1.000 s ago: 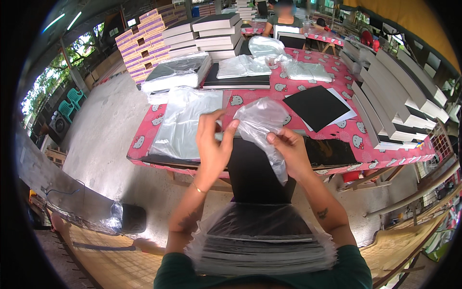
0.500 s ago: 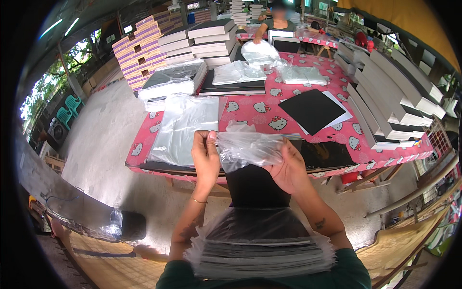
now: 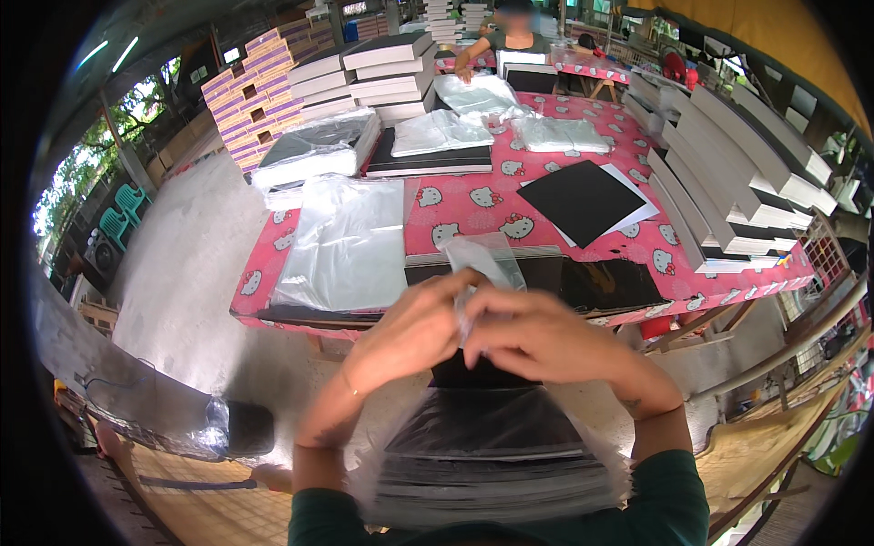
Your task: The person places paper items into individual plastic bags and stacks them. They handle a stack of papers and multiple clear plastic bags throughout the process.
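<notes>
"Pink patterned cloth covers the counter (image 3: 255, 305) in this open-sided workshop, and thick black-covered books (image 3: 391, 80) rise in stacks at the back left. How far along is the work?"

"Partway, I'd judge. One plastic-covered stack (image 3: 314, 164) on the left is already sheathed, while the large volumes (image 3: 728, 196) on the right show bare page edges."

"And the hands?"

"They meet just before the counter's near edge. The left hand (image 3: 408, 328) pinches a clear plastic bag (image 3: 492, 260), whose flat end sticks out beyond the fingers. The right hand (image 3: 542, 335) curls in against it, but blur hides the fingertips, so I can't tell whether they close on the plastic."

"Anything inside that bag?"

"Nothing I can make out. Below, a pile of clear plastic sleeves (image 3: 492, 482) sits close against the body, with a black panel (image 3: 487, 373) running forward from it."

"What's left, then?"

"That handling looks unfinished to me. Also, a black square sheet (image 3: 583, 204) lies uncovered over a white sheet (image 3: 645, 211), and a flat plastic bundle (image 3: 341, 246) lies untouched on the left."
</notes>
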`<state>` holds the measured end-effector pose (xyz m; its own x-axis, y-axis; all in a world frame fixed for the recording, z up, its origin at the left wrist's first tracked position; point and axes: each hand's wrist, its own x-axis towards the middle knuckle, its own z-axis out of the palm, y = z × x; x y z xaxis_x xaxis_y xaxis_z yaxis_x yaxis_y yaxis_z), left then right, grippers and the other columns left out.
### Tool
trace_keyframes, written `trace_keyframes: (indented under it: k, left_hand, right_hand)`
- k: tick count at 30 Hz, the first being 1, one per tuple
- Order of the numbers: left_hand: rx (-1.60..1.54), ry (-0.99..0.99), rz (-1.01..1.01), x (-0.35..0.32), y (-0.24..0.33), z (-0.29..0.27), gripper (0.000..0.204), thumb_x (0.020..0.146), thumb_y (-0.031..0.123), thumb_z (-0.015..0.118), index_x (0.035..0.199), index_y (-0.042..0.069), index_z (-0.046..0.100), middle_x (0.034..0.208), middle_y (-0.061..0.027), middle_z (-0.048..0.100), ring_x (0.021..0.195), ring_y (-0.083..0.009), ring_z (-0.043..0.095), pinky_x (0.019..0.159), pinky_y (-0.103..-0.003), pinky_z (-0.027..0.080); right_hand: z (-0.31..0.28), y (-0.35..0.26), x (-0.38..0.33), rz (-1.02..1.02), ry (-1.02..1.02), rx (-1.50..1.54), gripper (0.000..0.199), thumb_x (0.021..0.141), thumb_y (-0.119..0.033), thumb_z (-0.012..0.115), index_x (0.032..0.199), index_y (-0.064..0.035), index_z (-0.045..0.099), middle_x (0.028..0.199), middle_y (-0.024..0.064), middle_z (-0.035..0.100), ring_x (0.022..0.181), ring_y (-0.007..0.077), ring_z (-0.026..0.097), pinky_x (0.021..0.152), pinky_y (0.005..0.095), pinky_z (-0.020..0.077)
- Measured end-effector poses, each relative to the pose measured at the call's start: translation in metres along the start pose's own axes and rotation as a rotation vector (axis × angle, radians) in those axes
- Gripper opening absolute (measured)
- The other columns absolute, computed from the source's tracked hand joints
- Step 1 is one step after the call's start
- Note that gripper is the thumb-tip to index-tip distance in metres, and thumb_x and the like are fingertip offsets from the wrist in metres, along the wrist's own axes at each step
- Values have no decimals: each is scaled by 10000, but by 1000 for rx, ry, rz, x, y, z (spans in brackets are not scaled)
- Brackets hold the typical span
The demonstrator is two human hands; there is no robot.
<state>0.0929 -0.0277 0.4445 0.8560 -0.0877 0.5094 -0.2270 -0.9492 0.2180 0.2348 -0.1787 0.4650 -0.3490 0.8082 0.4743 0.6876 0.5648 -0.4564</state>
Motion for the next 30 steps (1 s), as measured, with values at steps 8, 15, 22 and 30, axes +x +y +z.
trace_keyframes:
  k: [8,15,22,30]
  left_hand:
    - [392,282,-452,-10,-8,-12,223,801,34,574,997,-58,627,1093,-265,540,718,-426,595,661,-476,514]
    - [-767,132,-149,-41,-3,-34,421,834,401,639,803,-19,624,666,-163,590,582,-312,610,612,-425,503]
    - [-1194,361,-373,-39,-6,-9,350,891,344,613,961,6,553,809,-94,650,694,-231,650,723,-391,529]
    - [-869,-408,-313,-67,-47,39,347,914,351,595,1053,34,589,861,-81,640,780,-138,610,625,-302,505]
  right_hand:
    - [-50,35,-61,670,300,-854,291,782,-275,679,923,-23,636,984,139,520,818,327,613,624,425,509]
    - [-34,73,-112,414,334,461,401,825,-428,643,861,-32,690,1028,80,608,911,232,609,749,383,489]
    - [-25,65,-129,618,-22,467,363,869,-280,653,1113,-15,604,975,36,641,849,137,600,784,296,491]
    - [8,91,-130,602,893,1374,269,885,-308,629,896,-38,624,778,52,657,653,129,623,567,285,523]
